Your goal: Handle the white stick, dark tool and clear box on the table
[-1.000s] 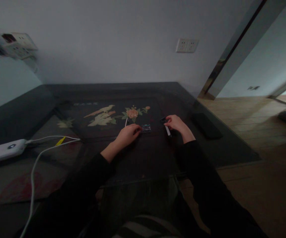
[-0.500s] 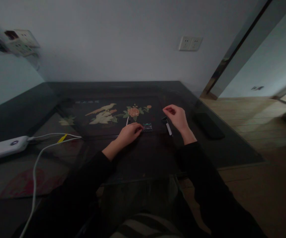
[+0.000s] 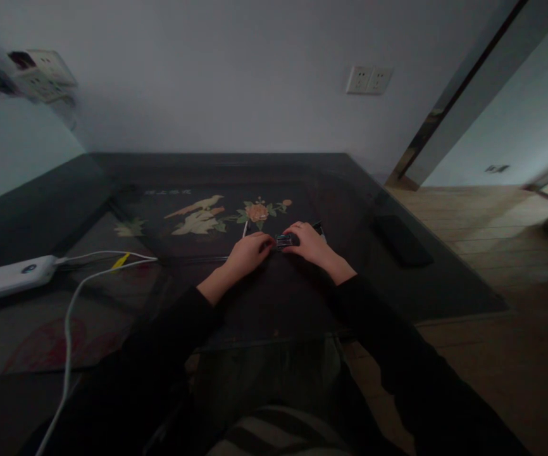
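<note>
A small dark rectangular case with a shiny top (image 3: 284, 240) lies on the dark table between my hands. My left hand (image 3: 251, 251) has its fingers closed at the case's left end. Around the right end are the thumb and fingers of my right hand (image 3: 308, 243). A thin white and black tool (image 3: 245, 229) stands out behind my left hand. Mostly hidden behind my right hand is a black and white tool (image 3: 319, 228).
The dark table (image 3: 274, 304) bears a bird and flower picture. A black phone-like slab (image 3: 403, 240) lies at the right. At the left are a white power strip (image 3: 12, 278) and a white cable (image 3: 68, 329) with a yellow tag. Wall sockets (image 3: 369, 80) are behind.
My right hand has moved left and down from above the black and white tool onto the right end of the case. My left hand has stayed at the left end.
</note>
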{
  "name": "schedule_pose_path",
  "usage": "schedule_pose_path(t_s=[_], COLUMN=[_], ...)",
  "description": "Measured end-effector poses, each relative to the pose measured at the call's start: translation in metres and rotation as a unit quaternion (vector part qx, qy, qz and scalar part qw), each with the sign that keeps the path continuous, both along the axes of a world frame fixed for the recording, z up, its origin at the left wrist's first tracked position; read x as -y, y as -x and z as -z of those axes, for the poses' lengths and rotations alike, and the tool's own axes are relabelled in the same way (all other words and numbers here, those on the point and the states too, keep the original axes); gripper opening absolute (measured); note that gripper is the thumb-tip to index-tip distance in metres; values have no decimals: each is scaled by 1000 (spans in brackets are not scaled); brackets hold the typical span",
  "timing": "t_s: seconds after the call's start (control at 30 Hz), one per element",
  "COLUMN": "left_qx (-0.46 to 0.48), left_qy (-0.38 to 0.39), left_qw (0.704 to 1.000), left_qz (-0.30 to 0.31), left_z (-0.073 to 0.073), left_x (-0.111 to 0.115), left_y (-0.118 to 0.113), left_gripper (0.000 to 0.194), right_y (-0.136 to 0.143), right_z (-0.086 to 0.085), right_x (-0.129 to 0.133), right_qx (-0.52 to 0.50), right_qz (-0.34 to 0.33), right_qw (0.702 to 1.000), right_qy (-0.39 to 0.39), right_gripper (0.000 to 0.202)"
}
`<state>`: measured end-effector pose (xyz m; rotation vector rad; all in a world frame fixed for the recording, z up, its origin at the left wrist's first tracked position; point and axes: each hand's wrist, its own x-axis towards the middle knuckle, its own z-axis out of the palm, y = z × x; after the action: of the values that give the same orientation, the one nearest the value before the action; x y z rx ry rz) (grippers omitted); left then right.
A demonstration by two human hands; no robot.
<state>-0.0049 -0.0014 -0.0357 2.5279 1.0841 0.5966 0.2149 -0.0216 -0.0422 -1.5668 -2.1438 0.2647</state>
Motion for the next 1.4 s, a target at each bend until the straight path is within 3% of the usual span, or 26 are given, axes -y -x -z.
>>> schedule_pose_path(t_s=[0.43,0.87,1.4], left_qx=[-2,11,3], left_qy=[3,-18,-15], left_qw=[1000,999,999], left_qz=[0,-29,-33], left_z=[0,-3,-1], left_x=[0,2,2], left_y=[0,-1,0], left_gripper=[19,15,8], right_y=[3,17,21], right_z=[-1,0,-7], right_x=[1,8,10], right_qx=[1,-4,-49], right_qz=[-5,-64,-69], right_qw=[1000,998,995], right_qy=[1,13,45], right_gripper=[28,34,33])
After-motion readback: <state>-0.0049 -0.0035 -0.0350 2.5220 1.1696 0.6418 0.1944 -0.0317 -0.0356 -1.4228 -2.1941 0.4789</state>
